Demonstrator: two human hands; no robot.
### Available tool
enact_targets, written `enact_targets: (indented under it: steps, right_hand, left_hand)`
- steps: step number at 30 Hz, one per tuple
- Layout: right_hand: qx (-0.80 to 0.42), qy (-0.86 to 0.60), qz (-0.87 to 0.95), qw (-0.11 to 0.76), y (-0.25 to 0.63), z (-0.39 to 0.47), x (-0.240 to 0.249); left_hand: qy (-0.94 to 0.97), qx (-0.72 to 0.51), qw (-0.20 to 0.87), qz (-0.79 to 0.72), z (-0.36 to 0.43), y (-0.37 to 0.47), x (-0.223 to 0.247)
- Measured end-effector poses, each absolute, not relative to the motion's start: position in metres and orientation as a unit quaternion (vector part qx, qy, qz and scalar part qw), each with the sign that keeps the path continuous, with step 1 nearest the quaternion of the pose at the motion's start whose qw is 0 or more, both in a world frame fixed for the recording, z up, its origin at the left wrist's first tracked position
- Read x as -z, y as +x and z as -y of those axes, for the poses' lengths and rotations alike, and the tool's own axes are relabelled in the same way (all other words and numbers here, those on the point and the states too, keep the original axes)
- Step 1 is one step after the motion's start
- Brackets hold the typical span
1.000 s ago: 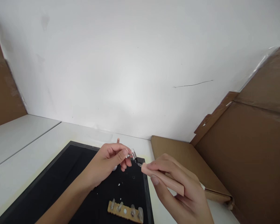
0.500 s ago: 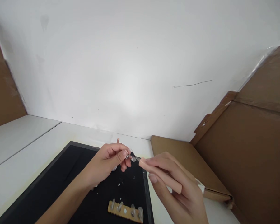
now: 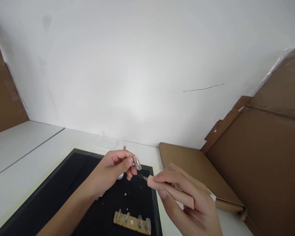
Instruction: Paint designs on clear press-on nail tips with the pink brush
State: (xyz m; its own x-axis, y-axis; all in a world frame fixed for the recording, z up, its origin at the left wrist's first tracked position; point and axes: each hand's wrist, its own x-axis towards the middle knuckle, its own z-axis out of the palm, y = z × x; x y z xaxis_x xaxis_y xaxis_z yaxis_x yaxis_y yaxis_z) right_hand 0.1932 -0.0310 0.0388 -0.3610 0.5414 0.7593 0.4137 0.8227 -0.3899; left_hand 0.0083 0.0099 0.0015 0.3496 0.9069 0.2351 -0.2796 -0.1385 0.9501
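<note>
Between the thumb and fingers of my left hand (image 3: 118, 165) is a small metal holder with a clear false nail (image 3: 137, 163) on its end. My right hand (image 3: 186, 196) grips a nail polish brush (image 3: 173, 193) by its thick, pale pink handle. The bristle tip points left and sits just below and right of the false nail, apart from it. Below the hands lies a tan strip stand (image 3: 132, 223) with several more clear false nails standing on it. A small round white item (image 3: 120, 177) is partly hidden under my left hand.
A black mat (image 3: 71, 183) with a few white specks covers part of the white table (image 3: 49, 144). A flat cardboard box (image 3: 184, 154) lies at the right. Behind stands a white wall (image 3: 127, 72), with cardboard panels (image 3: 265, 154) on both sides.
The brush has moved down and slightly right, away from the false nail, where its tip was before. My left hand has barely moved.
</note>
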Motion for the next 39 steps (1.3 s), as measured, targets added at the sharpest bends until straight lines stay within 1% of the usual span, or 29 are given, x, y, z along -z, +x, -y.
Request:
enact_targets:
  steps: [9,15,21,29,36,39]
  right_hand:
    - [-0.049,-0.275,0.815,0.507,0.1974,0.0332,-0.0339]
    - [-0.057,-0.282,0.834,0.472,0.1952,0.0312,-0.0364]
    - [-0.051,-0.293,0.839,0.457,0.1975,0.0307,-0.0368]
    - [-0.056,-0.287,0.817,0.497,0.1994,0.0320,-0.0339]
    - [-0.074,-0.291,0.825,0.480,0.1977,0.0276,-0.0320]
    - [-0.080,-0.298,0.823,0.477,0.1966,0.0278,-0.0326]
  left_hand:
    - [0.578,-0.504,0.566,-0.303,-0.0112,0.0059,-0.0048]
    - [0.583,-0.506,0.562,-0.298,-0.0097,0.0108,-0.0043]
    - [0.583,-0.507,0.556,-0.305,-0.0096,0.0111,-0.0039]
    - [0.579,-0.510,0.557,-0.306,-0.0098,0.0061,-0.0029]
    - [0.579,-0.502,0.575,-0.286,-0.0066,0.0082,-0.0036]
    - [0.589,-0.507,0.566,-0.277,-0.0060,0.0075,-0.0046]
